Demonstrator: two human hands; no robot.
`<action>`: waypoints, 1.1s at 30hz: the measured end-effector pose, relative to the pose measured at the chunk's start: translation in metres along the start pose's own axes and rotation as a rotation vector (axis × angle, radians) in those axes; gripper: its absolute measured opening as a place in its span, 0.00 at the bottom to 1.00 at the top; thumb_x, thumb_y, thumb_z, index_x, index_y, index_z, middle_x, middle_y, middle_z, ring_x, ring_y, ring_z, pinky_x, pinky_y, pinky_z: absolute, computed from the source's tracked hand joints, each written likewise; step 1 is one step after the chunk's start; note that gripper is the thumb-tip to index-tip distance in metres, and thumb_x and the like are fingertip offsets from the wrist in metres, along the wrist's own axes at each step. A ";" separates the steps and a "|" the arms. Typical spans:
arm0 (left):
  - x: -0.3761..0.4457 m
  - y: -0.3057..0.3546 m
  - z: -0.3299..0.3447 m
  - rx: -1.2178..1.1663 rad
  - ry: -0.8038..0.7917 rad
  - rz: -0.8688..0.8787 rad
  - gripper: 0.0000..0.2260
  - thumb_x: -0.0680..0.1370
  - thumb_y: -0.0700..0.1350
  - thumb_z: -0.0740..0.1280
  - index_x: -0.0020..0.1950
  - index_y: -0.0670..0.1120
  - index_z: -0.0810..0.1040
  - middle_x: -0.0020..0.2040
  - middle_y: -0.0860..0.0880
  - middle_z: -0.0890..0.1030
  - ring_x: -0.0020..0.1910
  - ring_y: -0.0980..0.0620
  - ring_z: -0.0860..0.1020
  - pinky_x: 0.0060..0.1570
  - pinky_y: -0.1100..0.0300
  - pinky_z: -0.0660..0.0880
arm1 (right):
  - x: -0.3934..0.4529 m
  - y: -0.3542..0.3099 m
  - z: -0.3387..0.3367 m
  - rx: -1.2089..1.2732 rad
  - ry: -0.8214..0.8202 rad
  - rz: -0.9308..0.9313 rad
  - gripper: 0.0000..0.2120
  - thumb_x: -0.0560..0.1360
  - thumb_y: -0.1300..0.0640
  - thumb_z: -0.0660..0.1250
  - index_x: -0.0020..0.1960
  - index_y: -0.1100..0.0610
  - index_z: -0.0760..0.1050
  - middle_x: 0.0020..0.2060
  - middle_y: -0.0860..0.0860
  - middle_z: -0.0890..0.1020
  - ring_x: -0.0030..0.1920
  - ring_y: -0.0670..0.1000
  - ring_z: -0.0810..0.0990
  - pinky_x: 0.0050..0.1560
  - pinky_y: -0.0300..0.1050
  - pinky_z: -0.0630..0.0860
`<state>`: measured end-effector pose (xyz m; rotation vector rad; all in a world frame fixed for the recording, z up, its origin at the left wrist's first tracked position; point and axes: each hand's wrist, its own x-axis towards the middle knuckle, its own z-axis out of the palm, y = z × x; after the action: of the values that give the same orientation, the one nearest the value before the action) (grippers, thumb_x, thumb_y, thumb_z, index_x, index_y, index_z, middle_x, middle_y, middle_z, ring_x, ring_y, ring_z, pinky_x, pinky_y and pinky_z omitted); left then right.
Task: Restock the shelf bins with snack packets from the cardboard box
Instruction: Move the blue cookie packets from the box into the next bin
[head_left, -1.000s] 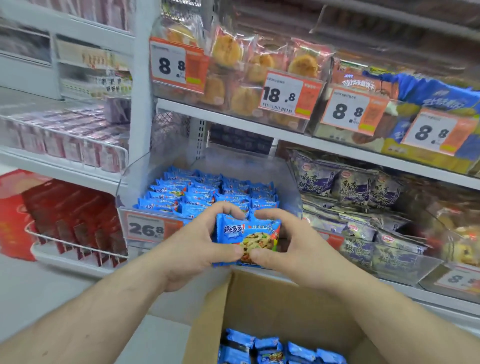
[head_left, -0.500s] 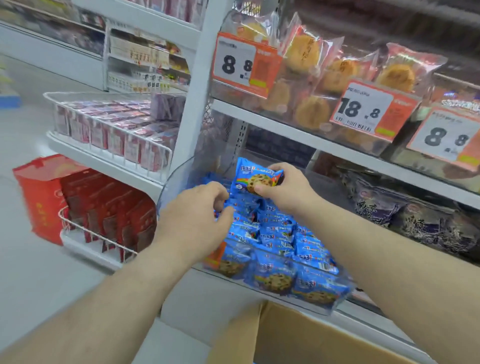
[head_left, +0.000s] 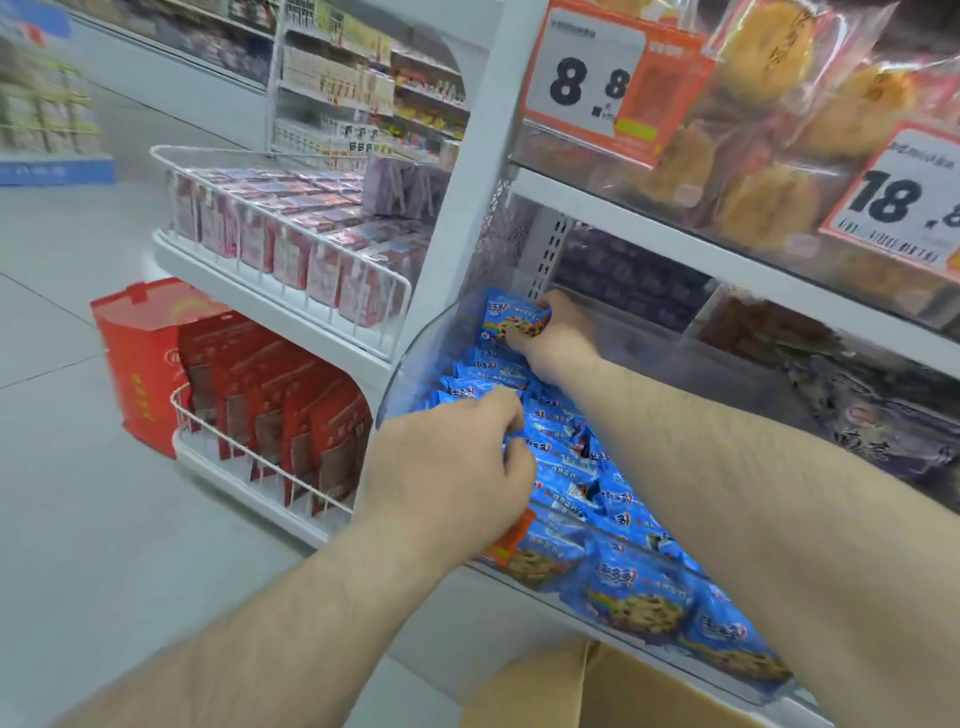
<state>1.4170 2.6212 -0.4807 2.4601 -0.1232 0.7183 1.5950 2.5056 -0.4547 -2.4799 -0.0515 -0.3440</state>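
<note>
You're mid-placement here — your right hand (head_left: 558, 332) is reaching to the back of the clear shelf bin (head_left: 410, 358), fingers curled around one blue cookie packet (head_left: 514, 323), holding it just above the back row. Your left hand (head_left: 457, 467) sits on the packets already in the bin (head_left: 582, 483), fingers bent down into the pile, looks like steadying the rows. Next I'd say tuck that packet in behind the others, then go back to the cardboard box (head_left: 597, 691) below — not sure how many are left in it.
</note>
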 end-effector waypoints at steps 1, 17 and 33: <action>0.000 0.000 0.000 0.002 0.002 0.005 0.08 0.76 0.54 0.59 0.53 0.55 0.72 0.42 0.54 0.80 0.47 0.52 0.79 0.39 0.57 0.64 | 0.003 0.000 0.001 -0.016 0.013 0.007 0.20 0.72 0.54 0.74 0.59 0.55 0.71 0.50 0.54 0.80 0.42 0.54 0.77 0.38 0.46 0.74; -0.001 0.001 0.001 -0.027 0.019 0.012 0.07 0.76 0.52 0.61 0.50 0.53 0.75 0.38 0.54 0.76 0.42 0.52 0.77 0.38 0.58 0.65 | 0.012 0.019 0.010 -0.431 0.017 -0.071 0.22 0.82 0.45 0.54 0.75 0.48 0.64 0.72 0.60 0.62 0.68 0.61 0.68 0.62 0.51 0.72; -0.013 0.040 -0.013 -0.233 0.022 0.128 0.16 0.73 0.46 0.66 0.60 0.51 0.71 0.48 0.55 0.77 0.47 0.51 0.76 0.47 0.53 0.73 | -0.085 0.023 -0.065 -0.160 0.247 -0.138 0.11 0.75 0.52 0.64 0.54 0.53 0.80 0.54 0.53 0.80 0.54 0.53 0.77 0.47 0.42 0.69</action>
<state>1.3906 2.5935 -0.4585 2.2359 -0.3397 0.7408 1.5003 2.4527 -0.4403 -2.5765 -0.0964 -0.7371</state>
